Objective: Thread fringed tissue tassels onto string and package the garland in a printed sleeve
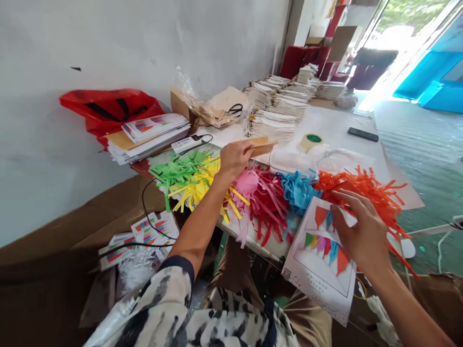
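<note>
My left hand is closed on a flat tan card piece held above a row of fringed paper tassels. The tassels lie along the table edge: green, yellow, pink, red, blue and orange. My right hand has its fingers spread and rests on a white printed card showing coloured pennant flags, close to the orange tassel. That card hangs over the table's near edge above my lap.
Stacks of white and tan paper items fill the far table, with scissors, a tape roll, a dark phone and a white remote. A red bag sits by the wall. Printed cards lie lower left.
</note>
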### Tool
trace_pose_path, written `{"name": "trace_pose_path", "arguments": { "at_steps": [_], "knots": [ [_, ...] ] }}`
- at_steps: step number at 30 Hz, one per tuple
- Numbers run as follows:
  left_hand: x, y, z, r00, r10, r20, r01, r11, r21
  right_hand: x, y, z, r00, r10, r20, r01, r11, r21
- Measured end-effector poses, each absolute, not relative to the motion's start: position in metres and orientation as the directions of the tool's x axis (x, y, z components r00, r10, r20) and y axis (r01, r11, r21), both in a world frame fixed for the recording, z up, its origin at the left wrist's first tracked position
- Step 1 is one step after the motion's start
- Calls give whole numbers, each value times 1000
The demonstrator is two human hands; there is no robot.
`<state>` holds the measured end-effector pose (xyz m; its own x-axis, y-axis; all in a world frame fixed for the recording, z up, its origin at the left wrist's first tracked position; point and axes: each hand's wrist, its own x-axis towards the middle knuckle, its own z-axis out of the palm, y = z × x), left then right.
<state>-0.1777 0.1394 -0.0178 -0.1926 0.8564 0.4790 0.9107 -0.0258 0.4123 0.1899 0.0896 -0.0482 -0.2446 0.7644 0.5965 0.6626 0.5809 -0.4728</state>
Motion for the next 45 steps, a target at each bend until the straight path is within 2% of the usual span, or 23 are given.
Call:
{"name": "trace_pose_path", "arguments": {
  "at_steps": [4, 6, 8, 11, 13, 16, 19, 23, 36, 40, 45],
  "knots": [
    [-149, 104, 32, 58, 849, 525, 862, -308, 403, 165, 78, -13, -281, 606, 744, 581, 724, -370],
    [-129, 87, 53, 184, 835, 518, 736, -467, 490, 160, 74, 7, -279, 572, 771, 543, 756, -364],
    [-111, 73, 69, 299, 828, 475, 569, -554, 608, 161, 69, 22, -253, 618, 744, 509, 739, -441],
    [-93, 65, 83, 416, 807, 420, 327, -563, 759, 171, 60, 33, -135, 812, 567, 355, 574, -737],
    [-88, 67, 85, 429, 797, 425, 169, -533, 829, 182, 54, 34, -25, 900, 435, 142, 434, -890],
    [-76, 77, 74, 396, 835, 383, -34, -403, 915, 198, 46, 32, 120, 930, 347, -89, 358, -929],
    [-48, 85, 55, 411, 863, 296, -202, -230, 952, 212, 39, 27, 224, 919, 326, -129, 359, -924],
    [-1, 88, 40, 473, 845, 249, -350, -80, 933, 227, 24, 18, 334, 875, 350, -103, 403, -910],
    [52, 89, 38, 570, 805, 163, -459, 148, 876, 278, -2, 22, 472, 837, 276, -128, 375, -918],
    [56, 94, 24, 610, 788, 84, -412, 225, 883, 286, 4, 15, 547, 779, 306, -101, 424, -900],
    [53, 95, 7, 628, 777, 30, -351, 249, 903, 293, 5, 3, 529, 782, 330, -82, 435, -897]
  ]
}}
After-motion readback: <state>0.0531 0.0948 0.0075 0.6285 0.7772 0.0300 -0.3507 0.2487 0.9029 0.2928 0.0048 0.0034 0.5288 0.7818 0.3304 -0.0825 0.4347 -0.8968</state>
